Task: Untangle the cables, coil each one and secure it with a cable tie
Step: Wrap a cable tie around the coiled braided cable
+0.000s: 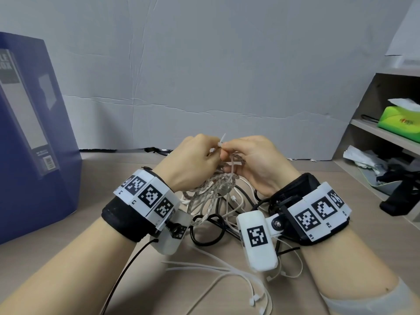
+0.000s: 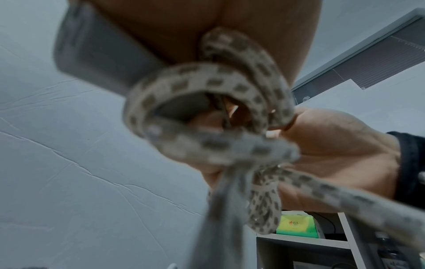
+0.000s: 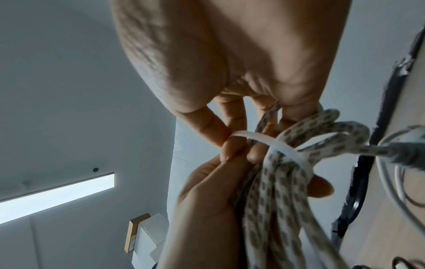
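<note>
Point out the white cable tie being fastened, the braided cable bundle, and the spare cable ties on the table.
white cable tie (image 3: 285,149), right wrist view, strap over the bundle.
braided cable (image 3: 271,191), right wrist view, bunched strands.
spare cable ties (image 1: 229,270), head view, straps.

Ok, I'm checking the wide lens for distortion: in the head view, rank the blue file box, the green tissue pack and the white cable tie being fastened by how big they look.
1. Blue file box, by far the largest.
2. Green tissue pack.
3. White cable tie: only its short tip shows between the hands.
</note>
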Available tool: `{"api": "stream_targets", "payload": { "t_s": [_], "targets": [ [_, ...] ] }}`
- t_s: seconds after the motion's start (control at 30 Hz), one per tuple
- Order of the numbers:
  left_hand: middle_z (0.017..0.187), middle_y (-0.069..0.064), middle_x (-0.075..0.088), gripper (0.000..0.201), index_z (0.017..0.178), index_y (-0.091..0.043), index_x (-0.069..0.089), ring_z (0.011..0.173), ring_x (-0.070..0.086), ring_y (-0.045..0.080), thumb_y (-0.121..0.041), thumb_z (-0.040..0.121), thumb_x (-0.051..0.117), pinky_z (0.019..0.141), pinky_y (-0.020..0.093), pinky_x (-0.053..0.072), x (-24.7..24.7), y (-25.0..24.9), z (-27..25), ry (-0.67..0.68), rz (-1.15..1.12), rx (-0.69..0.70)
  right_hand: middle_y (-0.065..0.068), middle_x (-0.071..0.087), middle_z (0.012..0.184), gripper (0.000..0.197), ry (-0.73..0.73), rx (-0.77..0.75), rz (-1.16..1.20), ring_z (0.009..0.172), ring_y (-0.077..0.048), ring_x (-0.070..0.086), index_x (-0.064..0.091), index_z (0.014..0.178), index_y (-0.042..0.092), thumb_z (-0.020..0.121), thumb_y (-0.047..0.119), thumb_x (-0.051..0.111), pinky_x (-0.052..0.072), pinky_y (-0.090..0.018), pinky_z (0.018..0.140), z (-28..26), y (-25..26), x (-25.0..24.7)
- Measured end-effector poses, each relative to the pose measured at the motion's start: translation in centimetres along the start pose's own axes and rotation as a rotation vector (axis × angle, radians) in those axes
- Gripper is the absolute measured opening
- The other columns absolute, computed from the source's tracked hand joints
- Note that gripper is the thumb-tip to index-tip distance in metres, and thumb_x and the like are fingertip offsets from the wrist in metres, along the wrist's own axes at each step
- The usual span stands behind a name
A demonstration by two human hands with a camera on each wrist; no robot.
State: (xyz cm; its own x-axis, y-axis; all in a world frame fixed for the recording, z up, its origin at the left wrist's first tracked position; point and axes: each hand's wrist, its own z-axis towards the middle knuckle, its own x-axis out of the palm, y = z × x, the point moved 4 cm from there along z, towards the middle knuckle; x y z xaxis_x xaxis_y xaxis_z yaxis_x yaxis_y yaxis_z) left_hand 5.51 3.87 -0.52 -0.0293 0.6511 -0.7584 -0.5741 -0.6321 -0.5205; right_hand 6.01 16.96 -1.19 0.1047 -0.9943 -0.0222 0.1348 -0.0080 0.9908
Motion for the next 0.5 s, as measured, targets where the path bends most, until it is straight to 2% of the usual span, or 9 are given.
{"api": "stream_targets", "payload": {
  "t_s": [0.07,0.2,0.27,0.33,0.4,0.5],
  "targets": [
    [0.056,-0.006,0.053,0.026,0.075,-0.025,0.062,0.049,0.043,0.007,-0.019,0.096,0.048,0.047,0.020,0.032,-0.04,-0.03,0.00,0.026,-0.040,-0.017,-0.003,0.059,0.064,0.028,-0.005,0.024,0.006,0.068,-0.015,0.057,0.061,0.065,0.004,0.093,0.004,0.059,0.052,-0.028,0.062,0.10,-0.16,-0.05],
    [0.060,-0.002,0.053,0.032,0.060,-0.032,0.058,0.056,0.044,0.013,-0.034,0.088,0.042,0.056,0.032,0.037,-0.10,-0.29,-0.14,0.008,-0.188,-0.046,-0.010,0.061,0.068,0.017,-0.040,0.027,-0.009,0.069,-0.020,0.061,0.067,0.077,-0.003,0.092,0.004,0.062,0.053,-0.029,0.062,0.13,-0.26,-0.20],
    [0.069,0.005,0.064,0.032,0.068,-0.029,0.063,0.066,0.055,0.021,-0.040,0.087,0.039,0.066,0.038,0.045,0.04,-0.37,-0.21,0.001,-0.222,-0.052,-0.016,0.063,0.076,0.020,-0.044,0.012,-0.018,0.073,-0.023,0.062,0.068,0.084,-0.010,0.094,0.006,0.062,0.052,-0.028,0.060,0.10,-0.25,-0.20],
    [0.082,0.012,0.070,0.036,0.083,-0.020,0.067,0.079,0.062,0.028,-0.043,0.092,0.040,0.076,0.045,0.050,0.16,-0.27,-0.11,-0.009,-0.211,-0.056,-0.018,0.063,0.084,0.022,-0.054,-0.001,-0.002,0.076,-0.023,0.062,0.069,0.083,-0.008,0.096,0.008,0.061,0.053,-0.027,0.060,0.15,-0.12,-0.28],
    [0.081,0.010,0.069,0.038,0.088,-0.017,0.066,0.075,0.060,0.025,-0.043,0.101,0.043,0.073,0.043,0.049,0.11,-0.09,-0.02,-0.019,-0.194,-0.060,-0.017,0.065,0.089,0.023,-0.056,-0.008,0.033,0.074,-0.020,0.063,0.070,0.080,-0.002,0.097,0.008,0.059,0.053,-0.025,0.058,0.14,0.07,-0.25],
    [0.060,-0.004,0.053,0.036,0.080,-0.019,0.062,0.053,0.045,0.012,-0.041,0.103,0.045,0.055,0.032,0.037,-0.15,0.15,0.02,-0.026,-0.175,-0.056,-0.017,0.071,0.092,0.021,-0.046,-0.011,0.065,0.073,-0.018,0.064,0.070,0.083,-0.004,0.097,0.006,0.058,0.055,-0.026,0.058,0.02,0.26,-0.09]
  ]
}}
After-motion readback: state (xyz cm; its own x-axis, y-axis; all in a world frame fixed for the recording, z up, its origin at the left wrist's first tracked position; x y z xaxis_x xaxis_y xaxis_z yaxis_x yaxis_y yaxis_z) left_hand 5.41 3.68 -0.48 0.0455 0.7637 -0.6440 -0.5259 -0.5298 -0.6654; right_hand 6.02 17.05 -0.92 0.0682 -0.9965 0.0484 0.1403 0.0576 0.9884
